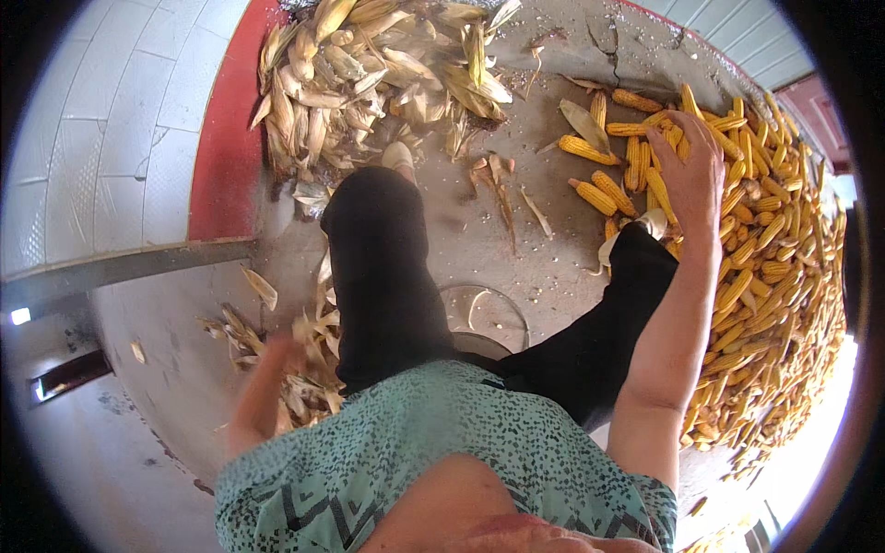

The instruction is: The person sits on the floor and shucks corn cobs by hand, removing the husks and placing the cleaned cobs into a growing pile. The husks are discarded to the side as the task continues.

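Note:
My right hand (691,155) is over the near edge of a heap of husked yellow corn ears (760,256), thumb and fingers apart. Corn shows through the gap between them, and no ear is plainly gripped. One husked ear (662,195) lies beside the wrist. My left hand (287,352) is blurred by motion at my left side, by a small heap of dry corn husks (304,397). Whether its fingers hold anything is not visible.
A larger pile of ears in pale husks (387,76) lies ahead, past my left foot (399,157). Loose husks (496,193) and kernels are scattered over the concrete floor (484,242). My right foot (650,222) is against the corn. A tiled wall (117,124) with a red base stands left.

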Action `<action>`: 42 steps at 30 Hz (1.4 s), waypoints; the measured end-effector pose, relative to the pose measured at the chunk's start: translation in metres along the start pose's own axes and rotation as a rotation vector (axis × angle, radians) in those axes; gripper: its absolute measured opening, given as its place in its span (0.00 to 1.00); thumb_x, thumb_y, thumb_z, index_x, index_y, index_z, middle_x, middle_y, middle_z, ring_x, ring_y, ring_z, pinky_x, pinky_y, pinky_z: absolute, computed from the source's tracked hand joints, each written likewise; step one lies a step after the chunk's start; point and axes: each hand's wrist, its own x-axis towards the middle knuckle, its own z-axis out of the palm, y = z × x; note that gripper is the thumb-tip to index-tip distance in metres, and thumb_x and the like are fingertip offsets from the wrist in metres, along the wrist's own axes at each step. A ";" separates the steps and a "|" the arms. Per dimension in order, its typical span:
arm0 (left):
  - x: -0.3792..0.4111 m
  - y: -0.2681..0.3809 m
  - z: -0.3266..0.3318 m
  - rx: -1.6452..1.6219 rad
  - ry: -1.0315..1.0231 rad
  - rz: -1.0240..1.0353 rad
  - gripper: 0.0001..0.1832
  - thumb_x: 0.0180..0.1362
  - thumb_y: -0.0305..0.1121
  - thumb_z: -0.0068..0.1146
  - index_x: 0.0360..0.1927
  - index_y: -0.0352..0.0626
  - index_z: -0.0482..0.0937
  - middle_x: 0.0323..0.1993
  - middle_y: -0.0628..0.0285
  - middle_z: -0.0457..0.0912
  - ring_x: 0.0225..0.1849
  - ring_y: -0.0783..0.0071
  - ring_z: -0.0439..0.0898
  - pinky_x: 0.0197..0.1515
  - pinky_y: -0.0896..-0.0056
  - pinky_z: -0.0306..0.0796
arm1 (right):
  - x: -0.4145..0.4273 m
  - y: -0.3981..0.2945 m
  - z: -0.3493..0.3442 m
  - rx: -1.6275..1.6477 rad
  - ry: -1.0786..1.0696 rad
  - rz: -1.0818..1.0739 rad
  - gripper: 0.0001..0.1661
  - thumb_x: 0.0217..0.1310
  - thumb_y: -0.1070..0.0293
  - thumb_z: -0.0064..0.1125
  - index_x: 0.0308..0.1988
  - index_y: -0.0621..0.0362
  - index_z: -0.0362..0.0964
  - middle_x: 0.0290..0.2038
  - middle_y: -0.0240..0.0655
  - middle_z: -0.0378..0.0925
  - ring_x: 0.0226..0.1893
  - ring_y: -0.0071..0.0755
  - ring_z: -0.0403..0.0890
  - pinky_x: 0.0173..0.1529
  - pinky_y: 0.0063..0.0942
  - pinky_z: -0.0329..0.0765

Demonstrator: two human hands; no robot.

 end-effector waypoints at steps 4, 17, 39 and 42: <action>-0.042 -0.046 0.097 -0.249 -0.317 -0.191 0.19 0.57 0.41 0.56 0.45 0.39 0.77 0.39 0.46 0.81 0.42 0.51 0.79 0.43 0.54 0.73 | -0.010 -0.016 -0.014 0.032 -0.052 -0.030 0.24 0.56 0.59 0.62 0.50 0.61 0.74 0.56 0.47 0.72 0.58 0.52 0.68 0.63 0.40 0.63; 0.064 -0.046 -0.012 -0.315 -0.044 -0.095 0.17 0.59 0.41 0.53 0.42 0.36 0.77 0.34 0.49 0.81 0.37 0.57 0.79 0.41 0.59 0.72 | -0.017 -0.031 -0.038 0.019 -0.117 -0.178 0.24 0.49 0.70 0.65 0.48 0.63 0.74 0.55 0.46 0.72 0.56 0.51 0.70 0.60 0.40 0.67; 0.336 0.478 -0.439 -0.860 0.678 0.399 0.32 0.49 0.38 0.70 0.60 0.53 0.74 0.71 0.44 0.45 0.69 0.54 0.55 0.70 0.59 0.56 | 0.001 -0.027 -0.024 -0.255 -0.654 0.062 0.34 0.58 0.43 0.53 0.50 0.63 0.72 0.61 0.48 0.66 0.62 0.56 0.64 0.64 0.48 0.62; 0.328 0.461 -0.397 -1.387 0.496 0.672 0.23 0.50 0.27 0.65 0.53 0.44 0.77 0.56 0.48 0.67 0.54 0.60 0.72 0.61 0.64 0.67 | 0.003 -0.030 -0.024 -0.241 -0.638 0.059 0.33 0.58 0.43 0.53 0.49 0.63 0.72 0.60 0.48 0.67 0.62 0.55 0.65 0.64 0.48 0.62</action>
